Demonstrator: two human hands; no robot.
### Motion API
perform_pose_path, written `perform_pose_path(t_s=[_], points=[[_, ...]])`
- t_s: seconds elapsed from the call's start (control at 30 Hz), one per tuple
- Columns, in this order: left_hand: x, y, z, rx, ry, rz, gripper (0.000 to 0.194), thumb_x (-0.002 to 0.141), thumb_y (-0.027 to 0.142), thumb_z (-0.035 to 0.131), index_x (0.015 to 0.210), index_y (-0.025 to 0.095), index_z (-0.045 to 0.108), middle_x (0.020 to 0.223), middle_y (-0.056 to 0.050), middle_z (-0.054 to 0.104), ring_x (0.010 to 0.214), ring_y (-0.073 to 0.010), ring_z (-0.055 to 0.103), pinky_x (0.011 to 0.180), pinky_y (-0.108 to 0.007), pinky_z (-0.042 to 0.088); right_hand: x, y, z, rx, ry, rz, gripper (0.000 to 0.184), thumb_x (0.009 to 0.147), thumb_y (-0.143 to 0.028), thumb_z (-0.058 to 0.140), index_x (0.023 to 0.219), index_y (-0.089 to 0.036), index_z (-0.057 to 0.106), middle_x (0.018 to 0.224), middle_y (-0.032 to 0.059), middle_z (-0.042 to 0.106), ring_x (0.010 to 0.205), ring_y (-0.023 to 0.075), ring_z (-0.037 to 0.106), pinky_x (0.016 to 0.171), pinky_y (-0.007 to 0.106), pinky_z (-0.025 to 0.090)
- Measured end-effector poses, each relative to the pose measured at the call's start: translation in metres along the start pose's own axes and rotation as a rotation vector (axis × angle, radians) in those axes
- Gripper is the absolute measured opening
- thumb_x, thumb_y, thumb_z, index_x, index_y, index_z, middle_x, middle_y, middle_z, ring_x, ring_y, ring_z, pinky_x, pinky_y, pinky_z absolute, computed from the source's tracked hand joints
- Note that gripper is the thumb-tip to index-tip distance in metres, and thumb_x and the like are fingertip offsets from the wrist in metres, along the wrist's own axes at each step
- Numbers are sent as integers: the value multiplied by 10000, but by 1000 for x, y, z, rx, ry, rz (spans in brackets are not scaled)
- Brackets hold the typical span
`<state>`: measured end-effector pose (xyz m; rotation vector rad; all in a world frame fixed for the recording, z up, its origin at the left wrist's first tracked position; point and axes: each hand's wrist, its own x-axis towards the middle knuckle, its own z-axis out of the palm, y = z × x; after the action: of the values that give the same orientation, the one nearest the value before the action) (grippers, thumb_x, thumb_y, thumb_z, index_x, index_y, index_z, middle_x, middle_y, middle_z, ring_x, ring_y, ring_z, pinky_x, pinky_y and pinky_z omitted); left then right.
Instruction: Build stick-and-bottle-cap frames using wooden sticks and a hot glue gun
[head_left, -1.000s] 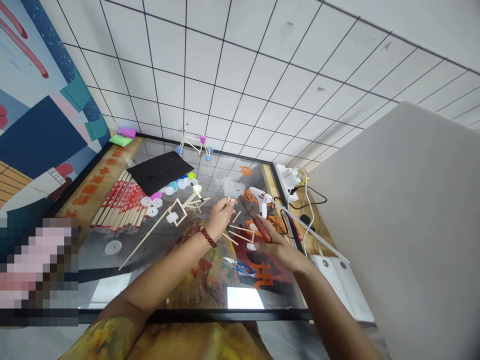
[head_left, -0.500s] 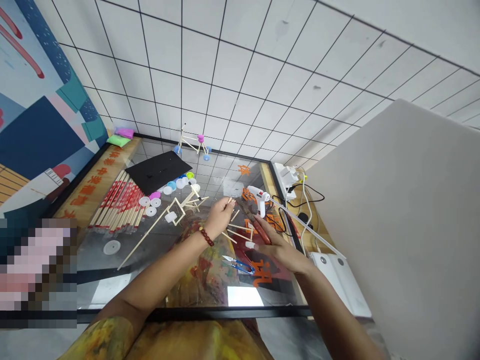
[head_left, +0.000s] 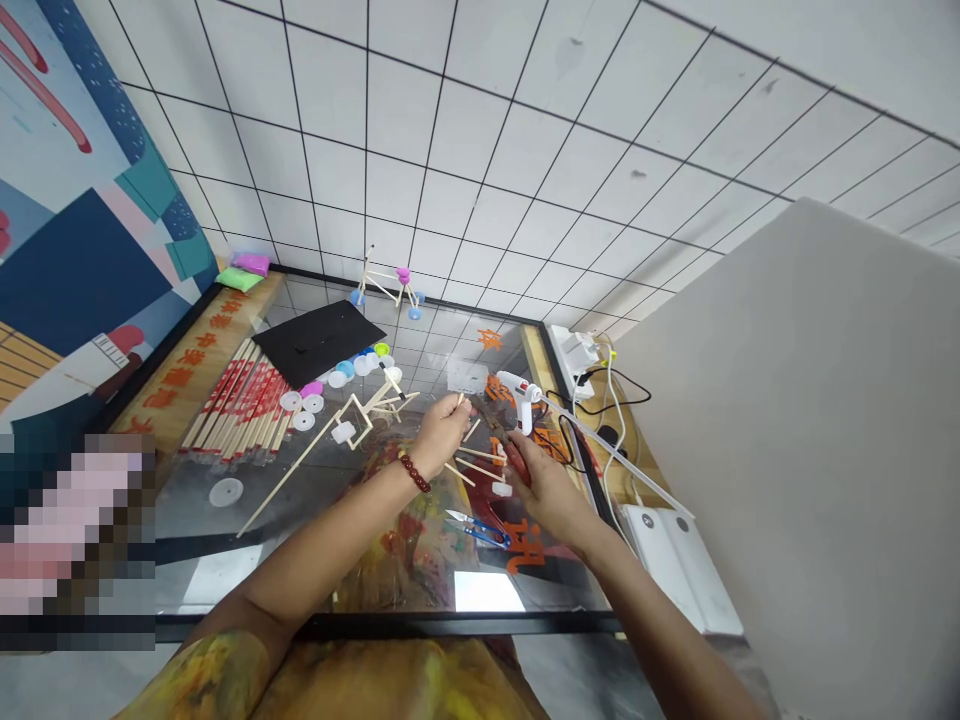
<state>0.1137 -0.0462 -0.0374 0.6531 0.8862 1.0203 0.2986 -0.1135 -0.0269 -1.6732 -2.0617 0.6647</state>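
My left hand [head_left: 442, 432], with a dark bead bracelet on its wrist, pinches a short wooden stick [head_left: 459, 400] above the glass tabletop [head_left: 300, 540]. My right hand [head_left: 541, 487] is closed round the red handles of a pair of pliers [head_left: 501, 440], whose dark jaws point toward the stick. Loose wooden sticks [head_left: 474, 464] and a small white cap lie between the two hands. A white hot glue gun [head_left: 519, 395] stands just beyond the pliers. Blue-handled snips [head_left: 478, 528] lie near my right wrist.
Wrapped chopsticks [head_left: 244, 408] lie at the left, beside a black sheet [head_left: 319, 340] and coloured bottle caps [head_left: 352, 370]. A stick frame [head_left: 352, 425] lies mid-table and a stick model [head_left: 386, 285] stands by the tiled wall. A power strip [head_left: 577, 355] with cables and a large grey board [head_left: 810, 450] are at the right.
My right hand has closed round the pliers' handles and drawn in a little toward the left hand. My left hand has stayed in place with the stick.
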Motion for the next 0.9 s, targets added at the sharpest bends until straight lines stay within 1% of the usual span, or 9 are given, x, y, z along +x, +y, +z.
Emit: perform_pose_path(t_s=[0.13, 0.27, 0.37, 0.47, 0.53, 0.63, 0.77, 0.83, 0.9], points=[[-3, 6, 3, -206, -77, -112, 284, 870, 361, 665, 733, 158, 521, 513, 86, 345, 399, -26, 221, 395, -152, 152, -7, -4, 7, 172, -2, 63, 429, 903, -361, 533, 1294, -185, 568, 1068, 100, 715, 943, 254, 680, 853, 393, 547], [0, 8, 3, -360, -17, -74, 311, 864, 379, 688, 739, 163, 503, 533, 89, 342, 406, -23, 227, 399, -144, 190, -19, -12, 5, 514, -162, 177, 485, 921, -493, 559, 1318, -214, 552, 906, 46, 708, 748, 197, 656, 689, 329, 560], [2, 5, 2, -309, -36, 32, 282, 845, 369, 717, 770, 139, 570, 581, 60, 423, 449, -21, 315, 439, -139, 264, -20, -13, -1, 555, -101, 206, 590, 882, -524, 625, 1389, -251, 495, 1146, 79, 687, 1017, 234, 659, 897, 381, 545], [2, 1, 3, -245, -34, 118, 244, 826, 346, 733, 807, 126, 630, 634, 37, 475, 500, -35, 400, 487, -157, 344, -15, -4, -8, 527, -50, 187, 714, 835, -515, 691, 1463, -316, 416, 1482, 71, 496, 1380, 261, 447, 1128, 437, 384], [2, 0, 3, -195, -31, 137, 219, 832, 332, 718, 833, 123, 653, 639, 32, 486, 502, -43, 412, 489, -166, 355, -12, 1, -11, 574, -76, 202, 748, 834, -506, 698, 1491, -354, 375, 1571, 41, 388, 1461, 250, 338, 1160, 442, 340], [2, 0, 2, -155, -52, 123, 187, 848, 303, 694, 874, 120, 666, 624, 30, 496, 477, -37, 379, 456, -157, 301, -10, 3, -14, 682, -67, 261, 745, 832, -481, 712, 1492, -377, 382, 1569, 23, 395, 1466, 245, 333, 1133, 423, 377], [2, 3, -2, -263, -175, 17, 203, 854, 302, 691, 911, 108, 672, 626, 37, 475, 484, -33, 378, 463, -151, 304, -9, -2, -16, 885, -94, 332, 720, 800, -448, 754, 1449, -377, 452, 1383, 55, 582, 1159, 240, 600, 842, 352, 536], [3, 3, -5, -354, -249, -73, 191, 859, 289, 687, 907, 105, 665, 634, 33, 478, 510, -47, 437, 503, -167, 376, -8, -4, -15, 1030, -123, 328, 701, 794, -446, 748, 1431, -361, 467, 1245, 73, 654, 882, 201, 639, 622, 298, 504], [5, 3, -7, -412, -256, -146, 124, 866, 233, 672, 889, 114, 647, 659, 12, 536, 563, -77, 535, 588, -209, 470, -7, -4, -13, 1105, -129, 310, 698, 783, -402, 748, 1422, -349, 471, 1174, 76, 679, 745, 167, 596, 532, 268, 439]])
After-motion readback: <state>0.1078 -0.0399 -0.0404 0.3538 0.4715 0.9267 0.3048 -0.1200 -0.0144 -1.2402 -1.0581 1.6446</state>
